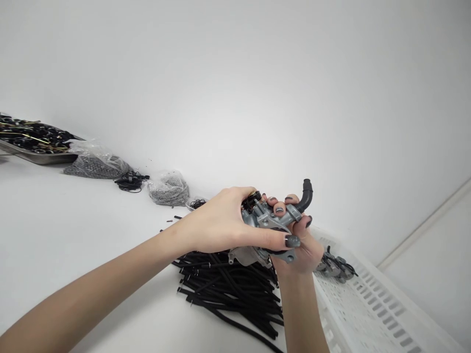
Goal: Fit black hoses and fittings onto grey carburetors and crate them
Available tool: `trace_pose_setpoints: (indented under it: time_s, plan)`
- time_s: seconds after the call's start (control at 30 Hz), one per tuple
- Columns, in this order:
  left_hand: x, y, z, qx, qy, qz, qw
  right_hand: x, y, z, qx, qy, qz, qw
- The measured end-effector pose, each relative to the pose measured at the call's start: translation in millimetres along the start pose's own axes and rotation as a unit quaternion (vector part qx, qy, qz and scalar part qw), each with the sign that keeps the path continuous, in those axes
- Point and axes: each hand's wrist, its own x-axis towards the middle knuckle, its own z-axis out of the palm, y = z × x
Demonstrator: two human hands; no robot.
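A grey metal carburetor (pixel 270 223) is held up in both hands above the table. My left hand (pixel 235 220) wraps round its near left side, the thumb lying across the body. On the far right side, my right hand (pixel 300 240) is closed about it, its fingers bent over the top near the bent black rubber elbow (pixel 305 197) that sticks up from the carburetor. Part of the body is hidden behind my fingers. Below my hands lies a pile of black rubber hoses (pixel 228 289) on the table.
At the right stands a white perforated plastic crate (pixel 368 299) with more carburetors (pixel 336 267) inside. Along the wall sit clear bags of small metal parts (pixel 97 164) (pixel 169 189), a bundle of black parts (pixel 131 181) and a metal tray (pixel 47 158) full of black pieces.
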Motion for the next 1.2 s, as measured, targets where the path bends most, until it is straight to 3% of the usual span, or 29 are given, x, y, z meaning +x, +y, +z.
trace_pose_setpoints:
  time_s: [0.5,1.2]
  plan:
    - [0.1,0.0,-0.5,-0.029,-0.006,0.006,1.000,2.1,-0.3,6.0,0.014,-0.008,0.001,1.000]
    - [-0.5,1.9,-0.6,0.017,0.005,-0.004,1.000,0.7,-1.6,6.7,0.019,-0.009,0.001,1.000]
